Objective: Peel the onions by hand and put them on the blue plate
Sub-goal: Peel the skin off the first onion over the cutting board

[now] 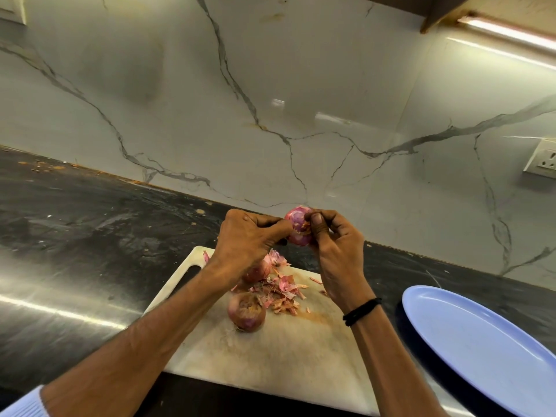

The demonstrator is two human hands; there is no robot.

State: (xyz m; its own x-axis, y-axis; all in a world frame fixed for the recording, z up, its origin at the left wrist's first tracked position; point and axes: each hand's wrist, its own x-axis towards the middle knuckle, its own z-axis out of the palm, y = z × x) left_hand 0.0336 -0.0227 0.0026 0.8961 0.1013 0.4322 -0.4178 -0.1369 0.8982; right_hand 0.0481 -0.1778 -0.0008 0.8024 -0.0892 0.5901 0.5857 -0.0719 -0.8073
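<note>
A purple onion (296, 224) is held up above the far edge of the white cutting board (279, 353). My left hand (246, 239) grips it from the left. My right hand (334, 245) pinches the skin at its right side with thumb and fingers. An unpeeled onion (246, 311) lies on the board near the middle. Another onion (257, 271) sits behind it, partly hidden by my left wrist. A pile of pink onion skins (281, 291) lies between them. The blue plate (487, 347) sits bare on the counter to the right of the board.
The board lies on a dark stone counter (90, 236) that runs back to a marble-patterned wall (270, 100). A white wall socket (541, 159) is at the far right. A light strip (508, 31) glows under a cabinet at the top right.
</note>
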